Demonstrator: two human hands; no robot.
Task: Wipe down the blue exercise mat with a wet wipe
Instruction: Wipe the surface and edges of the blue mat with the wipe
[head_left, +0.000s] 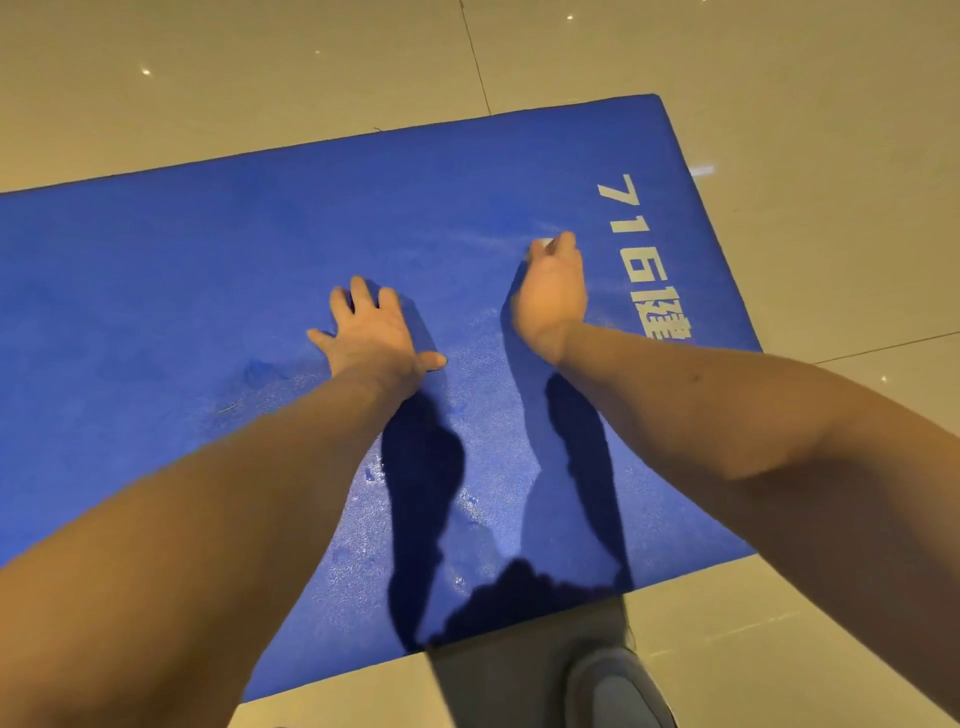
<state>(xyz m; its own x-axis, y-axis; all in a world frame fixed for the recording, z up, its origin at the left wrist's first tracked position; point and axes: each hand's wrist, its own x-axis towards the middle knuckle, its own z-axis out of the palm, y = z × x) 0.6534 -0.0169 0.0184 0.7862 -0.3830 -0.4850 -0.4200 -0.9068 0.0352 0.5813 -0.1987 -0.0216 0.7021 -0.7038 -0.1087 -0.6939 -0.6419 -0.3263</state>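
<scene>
Left hand (374, 332) lies flat, fingers spread wide, on the blue exercise mat (208, 260), which sits on pale floor tiles (260, 78). Right hand (550, 286), nearer the mat's white 716 lettering (621, 200), curls round a wet wipe (545, 243) against the mat; only 1 small white scrap shows.

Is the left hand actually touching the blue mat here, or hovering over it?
Touching. The head view shows the left hand lying flat on the mat, fingers spread, its shadow meeting the hand's edge with no gap.
</scene>
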